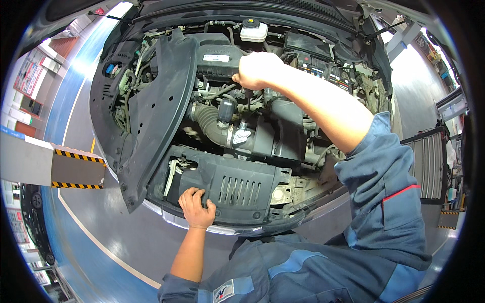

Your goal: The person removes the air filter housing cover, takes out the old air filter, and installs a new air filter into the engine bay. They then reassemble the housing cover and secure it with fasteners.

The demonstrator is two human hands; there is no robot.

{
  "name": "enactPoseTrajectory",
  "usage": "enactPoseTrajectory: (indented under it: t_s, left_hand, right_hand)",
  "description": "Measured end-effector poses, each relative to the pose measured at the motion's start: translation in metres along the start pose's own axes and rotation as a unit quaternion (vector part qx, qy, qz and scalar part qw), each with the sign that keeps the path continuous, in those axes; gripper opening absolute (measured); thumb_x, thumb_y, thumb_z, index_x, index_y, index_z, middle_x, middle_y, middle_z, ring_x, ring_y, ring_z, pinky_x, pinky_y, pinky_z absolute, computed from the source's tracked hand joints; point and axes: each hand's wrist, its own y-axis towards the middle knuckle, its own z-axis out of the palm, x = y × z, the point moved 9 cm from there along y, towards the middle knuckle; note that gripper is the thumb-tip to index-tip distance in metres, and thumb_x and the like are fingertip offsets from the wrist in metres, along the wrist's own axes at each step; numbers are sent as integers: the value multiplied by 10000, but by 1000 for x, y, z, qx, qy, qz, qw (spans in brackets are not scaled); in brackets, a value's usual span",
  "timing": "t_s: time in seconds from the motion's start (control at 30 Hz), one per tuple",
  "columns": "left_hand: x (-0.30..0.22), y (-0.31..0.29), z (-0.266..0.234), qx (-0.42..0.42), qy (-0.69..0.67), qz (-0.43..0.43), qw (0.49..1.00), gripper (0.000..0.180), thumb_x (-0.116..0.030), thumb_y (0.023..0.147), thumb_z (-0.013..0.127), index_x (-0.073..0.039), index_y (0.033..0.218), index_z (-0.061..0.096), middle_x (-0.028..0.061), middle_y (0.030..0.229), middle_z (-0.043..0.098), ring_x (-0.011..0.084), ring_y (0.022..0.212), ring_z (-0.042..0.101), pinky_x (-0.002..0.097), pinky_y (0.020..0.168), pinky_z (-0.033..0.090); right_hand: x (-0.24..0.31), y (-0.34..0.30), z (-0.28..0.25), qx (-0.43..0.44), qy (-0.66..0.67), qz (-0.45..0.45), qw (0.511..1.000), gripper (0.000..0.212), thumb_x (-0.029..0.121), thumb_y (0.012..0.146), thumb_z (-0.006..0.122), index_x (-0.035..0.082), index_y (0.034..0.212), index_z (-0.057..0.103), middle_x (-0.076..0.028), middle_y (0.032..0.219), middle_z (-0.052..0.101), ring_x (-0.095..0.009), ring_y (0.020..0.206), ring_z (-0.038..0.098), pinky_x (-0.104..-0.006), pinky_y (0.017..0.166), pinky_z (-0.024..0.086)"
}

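Note:
Deep in the engine bay, my right hand (258,70) is closed in a fist over a tool with a thin dark shaft (248,96), much like a screwdriver. The shaft points down beside the engine cover (218,53); its handle is hidden in my fist, and its tip is hard to make out. A ribbed air intake hose (208,121) joins a black air box (279,132) just below that hand. My left hand (197,207), fingers slightly bent and apart, rests on the slotted black front cover (237,189), holding nothing.
A long black plastic panel (151,108) lies slantwise across the bay's left side. At the back stands a white fluid reservoir (253,33); a battery (323,70) sits right of my forearm. A striped post (78,169) is at left, a tool cabinet (425,169) at right.

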Motion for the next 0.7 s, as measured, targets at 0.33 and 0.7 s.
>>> enactPoseTrajectory:
  t_s: [0.33, 0.7]
  left_hand:
    - [-85, 135, 40, 19, -211, 59, 975, 526, -140, 849, 711, 33, 1336, 617, 249, 1375, 633, 437, 1312, 585, 510, 1141, 456]
    - [-98, 251, 218, 355, -100, -126, 921, 522, -396, 1088, 427, 8, 1336, 644, 269, 1314, 710, 408, 1218, 707, 504, 1047, 568]
  right_hand:
    - [16, -21, 5, -43, -40, 14, 998, 424, 394, 1045, 585, 43, 1237, 726, -217, 1165, 774, -352, 1099, 753, -484, 930, 588]
    - [17, -26, 4, -79, -65, 83, 991, 433, 425, 1028, 602, 58, 1247, 671, -200, 1066, 774, -378, 1020, 757, -495, 882, 591]
